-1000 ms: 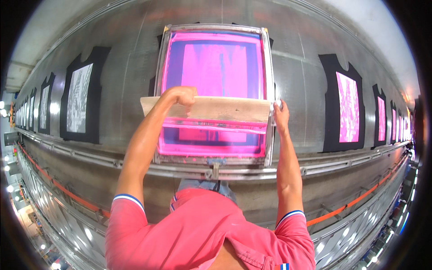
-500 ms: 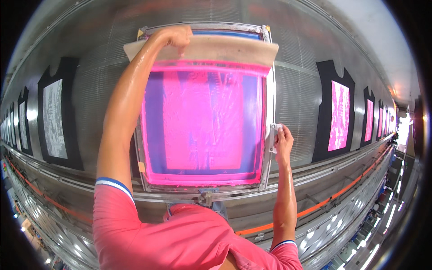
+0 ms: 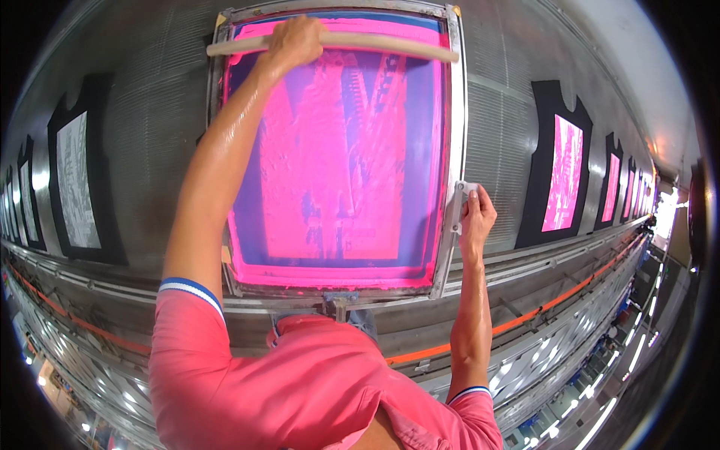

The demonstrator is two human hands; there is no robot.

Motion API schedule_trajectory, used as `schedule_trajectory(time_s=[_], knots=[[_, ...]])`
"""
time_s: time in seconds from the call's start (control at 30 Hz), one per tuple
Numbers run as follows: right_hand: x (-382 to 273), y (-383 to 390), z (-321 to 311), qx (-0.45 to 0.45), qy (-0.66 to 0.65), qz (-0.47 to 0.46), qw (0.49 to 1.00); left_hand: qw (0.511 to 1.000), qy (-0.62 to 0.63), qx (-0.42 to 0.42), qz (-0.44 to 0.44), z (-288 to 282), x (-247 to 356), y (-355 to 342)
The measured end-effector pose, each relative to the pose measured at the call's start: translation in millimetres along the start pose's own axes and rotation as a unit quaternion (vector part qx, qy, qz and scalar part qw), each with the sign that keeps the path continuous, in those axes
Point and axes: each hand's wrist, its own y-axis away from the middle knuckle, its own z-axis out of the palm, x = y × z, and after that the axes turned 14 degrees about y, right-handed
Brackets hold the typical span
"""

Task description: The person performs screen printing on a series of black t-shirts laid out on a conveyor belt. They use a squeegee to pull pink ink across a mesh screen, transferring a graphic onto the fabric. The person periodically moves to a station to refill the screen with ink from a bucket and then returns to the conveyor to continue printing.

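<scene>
Squeegee [image 3: 386,44], a pale wooden bar seen nearly edge-on, lies crosswise at the far end of the screen, its two ends reaching over the side rails in this view. The left hand [image 3: 297,41] is closed around it left of its middle, fingers wrapped over the top; the blade below is hidden, so its contact with the mesh cannot be judged. To work it well, I would keep the bar square to the rails, hold one steady angle and press evenly (a one-handed, off-centre grip could easily load the left side more). Under it stretches the mesh, coated in pink ink [image 3: 322,180] that looks streaky and uneven in places, with purple-blue margins; a smooth, full-width pull should even that out.

Around the mesh runs the metal frame [image 3: 457,127]. On its right rail sits a pale bracket [image 3: 458,210], with the right hand [image 3: 478,214] curled at it, thumb against the plate, apparently pinching it; firm hold there should help keep the frame from shifting. Beyond, on the grey table [image 3: 499,142], lie black shirts: pink-printed ones to the right [image 3: 538,165], grey-white ones to the left [image 3: 52,180].
</scene>
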Motion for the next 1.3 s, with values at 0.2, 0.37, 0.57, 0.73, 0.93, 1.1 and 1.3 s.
schedule_trajectory(time_s=[0.2, 0.37, 0.57, 0.73, 0.93, 1.1, 1.3], knots=[[-0.4, -7.5, -4.7, -0.025, -0.005, -0.013, 1.000, 0.998, 0.052, -0.010, -0.019, 28.3, 40.9, 143.7], [-8.0, -17.4, -7.0, -0.064, 0.016, -0.024, 0.998, 0.987, 0.116, 0.092, 0.054, 67.6, 80.8, 289.4], [-7.2, -32.0, -8.9, -0.138, -0.003, 0.068, 0.988, 0.991, 0.073, 0.105, 0.047, 111.0, 146.5, 454.6], [-5.3, -34.8, -17.8, -0.255, 0.037, 0.043, 0.965, 0.996, 0.071, 0.058, 0.011, 99.5, 175.8, 520.0], [-19.8, 25.9, -35.5, -0.272, 0.009, -0.083, 0.959, 0.982, 0.170, 0.057, -0.056, -6.7, 169.9, 512.2], [-32.1, 85.9, 16.3, -0.300, -0.108, -0.064, 0.946, 0.944, 0.252, 0.100, -0.190, -146.3, 153.0, 503.1], [-67.4, 209.6, 157.6, -0.367, -0.218, -0.061, 0.902, 0.897, 0.190, 0.297, -0.266, -294.0, 60.5, 598.0]])
